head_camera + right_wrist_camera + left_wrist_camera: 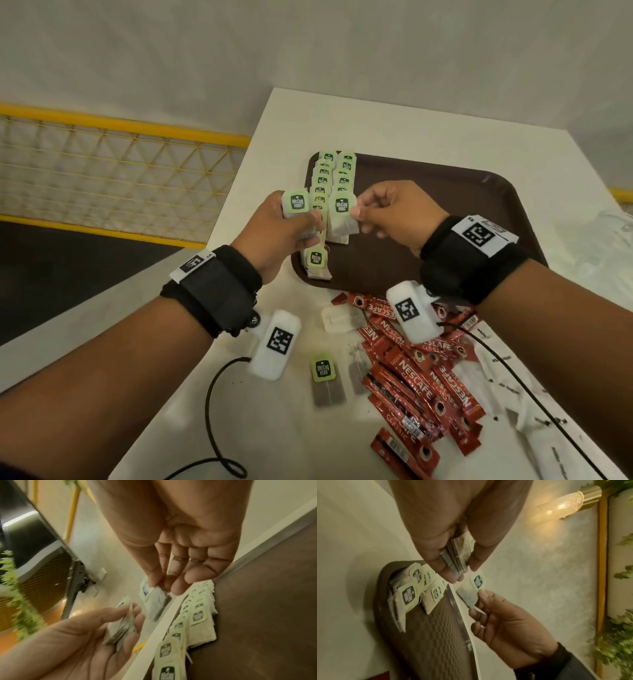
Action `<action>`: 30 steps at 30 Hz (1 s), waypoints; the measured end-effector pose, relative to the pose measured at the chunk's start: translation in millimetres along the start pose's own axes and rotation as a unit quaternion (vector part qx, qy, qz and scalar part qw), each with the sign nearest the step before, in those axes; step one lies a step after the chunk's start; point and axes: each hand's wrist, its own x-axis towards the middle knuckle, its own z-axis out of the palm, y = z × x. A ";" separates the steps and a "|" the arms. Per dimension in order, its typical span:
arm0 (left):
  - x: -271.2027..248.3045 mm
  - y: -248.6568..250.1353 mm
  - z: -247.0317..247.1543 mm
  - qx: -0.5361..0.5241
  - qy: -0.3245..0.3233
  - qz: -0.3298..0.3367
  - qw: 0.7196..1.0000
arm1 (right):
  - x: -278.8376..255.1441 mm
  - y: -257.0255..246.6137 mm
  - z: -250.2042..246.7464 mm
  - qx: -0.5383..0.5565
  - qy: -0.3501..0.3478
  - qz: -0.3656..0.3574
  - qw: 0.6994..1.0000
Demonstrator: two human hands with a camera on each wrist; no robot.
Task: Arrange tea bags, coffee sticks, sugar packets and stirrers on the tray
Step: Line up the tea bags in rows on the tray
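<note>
My left hand [301, 222] grips a small stack of tea bags [296, 204] with green tags, seen edge-on in the left wrist view [457, 558]. Just to its right, my right hand [359, 210] pinches a single tea bag [340, 219] by its edge; the right wrist view shows that tea bag [155, 601] hanging from thumb and finger. Both hands hover over the left end of the brown tray [445, 205]. Two overlapping rows of tea bags [334, 174] lie along the tray's left side. Red coffee sticks [411, 377] lie heaped on the table.
One tea bag [317, 263] lies on the tray's near-left corner. Loose tea bags [323, 380] and white paper packets [507, 394] lie on the white table [411, 130] near me. A yellow railing [120, 123] runs left of the table. Crumpled clear plastic [609, 240] sits at the right.
</note>
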 end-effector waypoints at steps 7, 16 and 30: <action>16.8 2.3 -18.9 -0.037 0.053 -0.075 0.995 | 16.2 12.2 11.2 0.067 -0.095 0.196 0.974; 19.0 0.8 -30.3 -0.044 0.040 -0.102 0.993 | 24.8 4.2 25.6 0.063 -0.104 0.274 0.954; 15.6 -4.4 -18.7 0.020 -0.027 -0.095 0.995 | 17.0 0.2 20.8 0.029 -0.033 0.114 0.992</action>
